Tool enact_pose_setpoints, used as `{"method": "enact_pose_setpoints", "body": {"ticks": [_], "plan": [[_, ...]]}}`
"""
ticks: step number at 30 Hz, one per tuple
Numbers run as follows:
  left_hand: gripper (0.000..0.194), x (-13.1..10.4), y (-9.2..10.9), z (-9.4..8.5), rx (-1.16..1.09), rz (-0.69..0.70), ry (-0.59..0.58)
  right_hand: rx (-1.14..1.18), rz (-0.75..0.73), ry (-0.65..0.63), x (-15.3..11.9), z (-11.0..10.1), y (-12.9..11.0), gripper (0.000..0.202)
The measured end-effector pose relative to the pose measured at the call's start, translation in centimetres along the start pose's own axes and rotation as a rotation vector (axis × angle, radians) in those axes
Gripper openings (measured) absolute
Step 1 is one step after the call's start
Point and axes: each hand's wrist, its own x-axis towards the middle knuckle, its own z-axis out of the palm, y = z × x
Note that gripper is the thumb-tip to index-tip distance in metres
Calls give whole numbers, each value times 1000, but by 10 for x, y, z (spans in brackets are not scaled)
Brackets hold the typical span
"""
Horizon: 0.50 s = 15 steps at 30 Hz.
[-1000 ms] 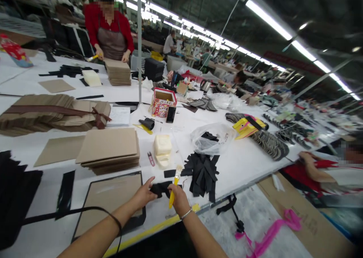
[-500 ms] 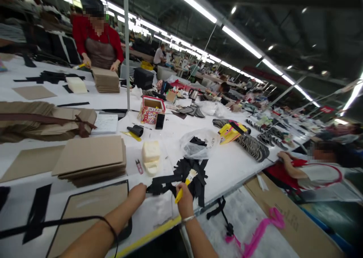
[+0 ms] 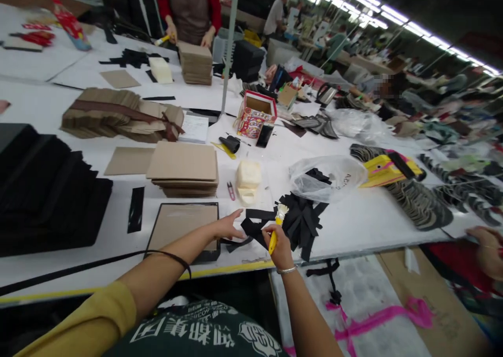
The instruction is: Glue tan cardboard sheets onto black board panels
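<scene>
My right hand (image 3: 280, 248) is closed around a paint brush (image 3: 278, 220) with a yellow handle, its pale bristles pointing up and away from me. Beside it spreads a loose pile of black strips (image 3: 302, 222). One black strip (image 3: 254, 231) lies by my right fingertips; I cannot tell if they touch it. My left hand (image 3: 228, 227) has its fingers apart, near the loose strips, with nothing visible in it. Left of that hand, a beige board with black edging (image 3: 183, 221) lies flat by the table's front edge. A cream block-shaped container (image 3: 248, 178) stands just beyond my hands.
A stack of beige boards (image 3: 183, 163), pink snips (image 3: 231, 191) and a clear plastic bag (image 3: 326, 179) lie beyond. Black stacked pieces (image 3: 47, 189) stand at left. A decorated box (image 3: 257, 113) is farther back. Across the table, a person in red (image 3: 192, 11) handles boards.
The view has tilted down and shifted left. My left hand has opened, its fingers now spread near the strips. The brush stays in my right hand.
</scene>
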Motion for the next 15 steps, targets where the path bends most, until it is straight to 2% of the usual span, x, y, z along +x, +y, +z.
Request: {"method": "enact_pose_setpoints", "body": {"ticks": [3, 5, 7, 11, 13, 15], "plan": [[67, -16, -4, -13, -287, -170, -104, 50, -88, -101, 5, 13, -22, 15], [43, -32, -10, -25, -377, -185, -57, 57, -124, -163, 8, 22, -36, 14], [33, -50, -18, -40, -409, -164, 30, 38, -141, -245, 11, 33, -47, 16], [32, -86, -36, -77, -472, -127, 284, 8, -140, -406, 18, 59, -55, 22], [33, -99, -45, -98, -429, -110, 423, -1, -120, -422, 23, 73, -55, 22], [33, -105, -53, -118, -300, -100, 543, -1, -101, -384, 30, 88, -54, 20]]}}
